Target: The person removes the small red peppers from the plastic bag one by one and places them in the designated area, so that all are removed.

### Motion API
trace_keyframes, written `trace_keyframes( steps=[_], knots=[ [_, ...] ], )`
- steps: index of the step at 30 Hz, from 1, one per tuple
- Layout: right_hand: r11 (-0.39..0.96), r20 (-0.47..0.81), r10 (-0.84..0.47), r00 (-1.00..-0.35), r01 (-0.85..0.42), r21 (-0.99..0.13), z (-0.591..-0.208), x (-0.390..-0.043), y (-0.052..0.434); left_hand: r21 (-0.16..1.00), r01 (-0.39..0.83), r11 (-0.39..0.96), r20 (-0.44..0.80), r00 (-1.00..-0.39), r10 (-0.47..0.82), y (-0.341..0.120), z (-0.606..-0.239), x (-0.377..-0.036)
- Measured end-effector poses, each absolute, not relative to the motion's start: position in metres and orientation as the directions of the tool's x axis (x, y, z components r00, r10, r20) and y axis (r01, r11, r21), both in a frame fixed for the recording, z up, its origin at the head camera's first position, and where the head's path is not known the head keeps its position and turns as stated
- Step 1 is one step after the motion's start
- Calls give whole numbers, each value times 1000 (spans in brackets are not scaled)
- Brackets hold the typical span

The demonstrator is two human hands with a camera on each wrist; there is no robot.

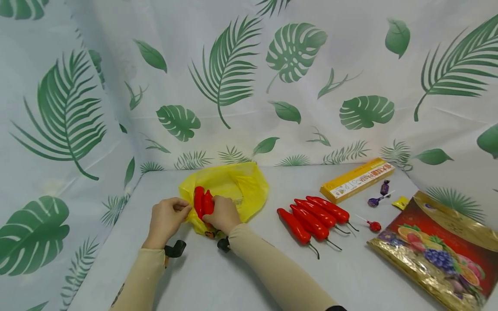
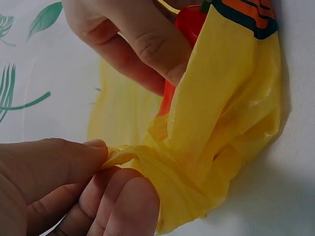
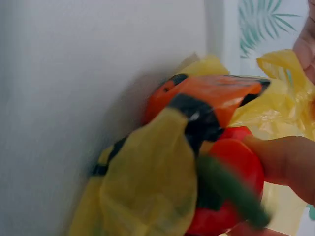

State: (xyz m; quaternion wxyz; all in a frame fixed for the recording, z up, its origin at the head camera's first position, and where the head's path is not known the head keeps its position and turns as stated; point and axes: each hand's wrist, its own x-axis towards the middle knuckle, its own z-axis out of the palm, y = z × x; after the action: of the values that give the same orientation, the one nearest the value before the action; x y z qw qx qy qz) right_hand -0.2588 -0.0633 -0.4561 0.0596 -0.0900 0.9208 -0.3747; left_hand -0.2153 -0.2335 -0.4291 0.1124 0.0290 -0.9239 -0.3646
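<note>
A yellow plastic bag [image 1: 254, 185] lies spread on the table with its mouth open. My left hand [image 1: 167, 219] pinches the bag's edge between thumb and fingertips; the left wrist view shows the gathered film [image 2: 125, 156] there. Two red chili peppers [image 1: 199, 202] lie side by side at the bag's left part. Around the right-hand one, my right hand [image 1: 227, 215] curls its thumb and fingers. In the right wrist view a green stem [image 3: 234, 191] sticks out of the held red chili pepper [image 3: 246, 162], partly covered by a bag flap with orange and black print.
Several red chili peppers [image 1: 310, 221] lie in a row right of the bag. Behind them is a yellow pasta box [image 1: 358, 180]. Farther right are a red lollipop [image 1: 375, 226], purple-wrapped sweets [image 1: 384, 188], a small yellow packet [image 1: 400, 203] and a large red-gold fruit-printed bag [image 1: 439, 255].
</note>
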Motion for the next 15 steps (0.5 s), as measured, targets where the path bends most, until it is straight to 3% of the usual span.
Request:
trace_keyframes(
  steps=[8, 15],
  knots=[
    [536, -66, -237, -969, -75, -841, -457, -263, -49, 685, 27, 728, 182, -974, -135, -233, -431, -216],
    [514, -78, -246, -966, -62, -856, -449, -262, -37, 690, 27, 724, 182, -974, -137, -235, -431, -217]
  ],
)
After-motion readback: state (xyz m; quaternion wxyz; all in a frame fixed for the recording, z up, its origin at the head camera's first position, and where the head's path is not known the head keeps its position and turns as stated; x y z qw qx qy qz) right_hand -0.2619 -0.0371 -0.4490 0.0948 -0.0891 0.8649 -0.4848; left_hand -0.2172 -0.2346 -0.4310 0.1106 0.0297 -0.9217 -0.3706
